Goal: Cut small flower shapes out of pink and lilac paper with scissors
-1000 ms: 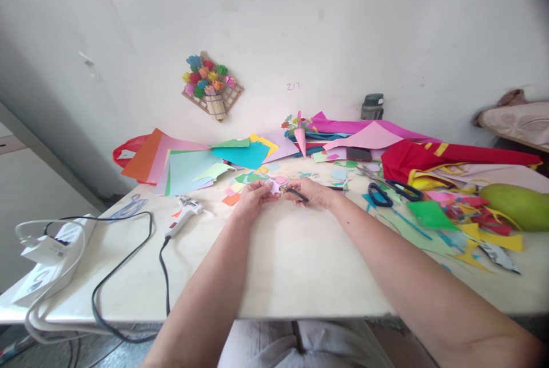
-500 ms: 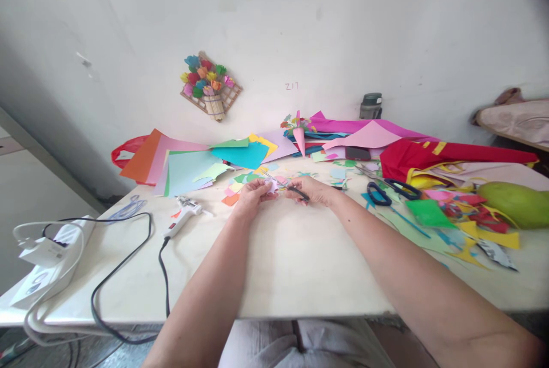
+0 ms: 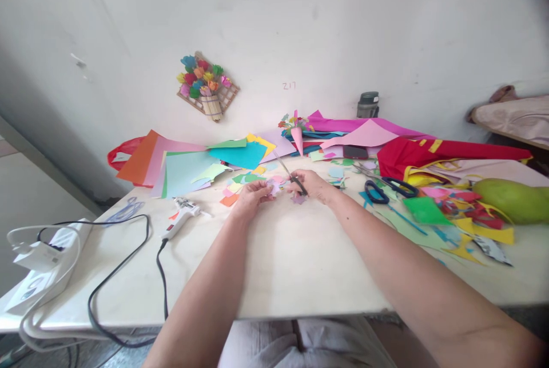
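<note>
My left hand [image 3: 254,195] pinches a small lilac paper piece [image 3: 275,186] between thumb and fingers, just above the table. Closed around dark-handled scissors [image 3: 299,185] is my right hand [image 3: 312,184]; the blades point up and away to the left. A little purple paper piece [image 3: 298,199] lies under the scissors. Around both hands are several small coloured paper cut-outs [image 3: 244,178]. An orange paper scrap [image 3: 229,200] is beside my left hand.
A white glue gun [image 3: 182,222] with a black cord lies left, near a power strip [image 3: 47,274]. Coloured sheets [image 3: 189,174] stand behind. To the right are larger scissors [image 3: 386,186], scraps, a green fruit [image 3: 508,199] and red fabric [image 3: 429,154]. A phone [image 3: 355,152] lies at the back.
The scissors have swung so their blades point more upward, away from the lilac paper. A purple piece now shows on the table beneath my right hand. The view has shifted slightly.
</note>
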Demonstrator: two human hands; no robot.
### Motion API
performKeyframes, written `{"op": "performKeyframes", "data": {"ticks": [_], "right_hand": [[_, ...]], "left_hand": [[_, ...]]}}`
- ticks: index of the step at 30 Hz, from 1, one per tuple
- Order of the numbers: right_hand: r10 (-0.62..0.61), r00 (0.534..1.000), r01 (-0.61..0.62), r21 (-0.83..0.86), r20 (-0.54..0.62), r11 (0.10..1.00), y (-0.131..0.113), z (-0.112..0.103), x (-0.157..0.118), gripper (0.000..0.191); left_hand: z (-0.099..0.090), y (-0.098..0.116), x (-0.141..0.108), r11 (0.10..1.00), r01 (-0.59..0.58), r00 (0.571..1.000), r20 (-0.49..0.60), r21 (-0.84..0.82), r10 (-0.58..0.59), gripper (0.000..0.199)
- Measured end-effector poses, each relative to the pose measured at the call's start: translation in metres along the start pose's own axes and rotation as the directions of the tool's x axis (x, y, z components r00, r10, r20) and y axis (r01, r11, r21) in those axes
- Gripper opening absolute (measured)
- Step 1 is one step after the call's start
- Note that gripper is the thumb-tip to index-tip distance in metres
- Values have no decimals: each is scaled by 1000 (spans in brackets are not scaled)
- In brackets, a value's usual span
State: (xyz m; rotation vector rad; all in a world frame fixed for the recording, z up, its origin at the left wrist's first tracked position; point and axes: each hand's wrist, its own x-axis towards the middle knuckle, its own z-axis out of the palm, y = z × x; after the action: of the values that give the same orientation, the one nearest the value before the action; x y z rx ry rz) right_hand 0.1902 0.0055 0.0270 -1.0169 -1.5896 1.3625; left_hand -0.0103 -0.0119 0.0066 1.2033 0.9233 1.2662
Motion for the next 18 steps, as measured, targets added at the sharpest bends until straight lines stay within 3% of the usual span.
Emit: {"op": "performKeyframes", "data": {"ticks": [3, 7, 13, 18], "right_hand": [[-63, 996, 67, 68, -66, 995, -2, 0, 0, 44], [-107, 992, 114, 121, -65, 986, -2, 5, 3, 46], [-143, 989, 144, 55, -18, 988, -1, 13, 6, 38], [-172, 983, 172, 8, -66, 985, 3, 14, 9, 35]], "left_hand": [[0, -1, 0, 1000, 13, 1000, 23, 28, -13, 37], [1, -2, 0, 994, 26, 997, 65, 111, -34, 35], [1, -2, -1, 970, 27, 991, 124, 242, -59, 29], [2, -3, -1, 972, 14, 992, 121, 236, -43, 30]]}}
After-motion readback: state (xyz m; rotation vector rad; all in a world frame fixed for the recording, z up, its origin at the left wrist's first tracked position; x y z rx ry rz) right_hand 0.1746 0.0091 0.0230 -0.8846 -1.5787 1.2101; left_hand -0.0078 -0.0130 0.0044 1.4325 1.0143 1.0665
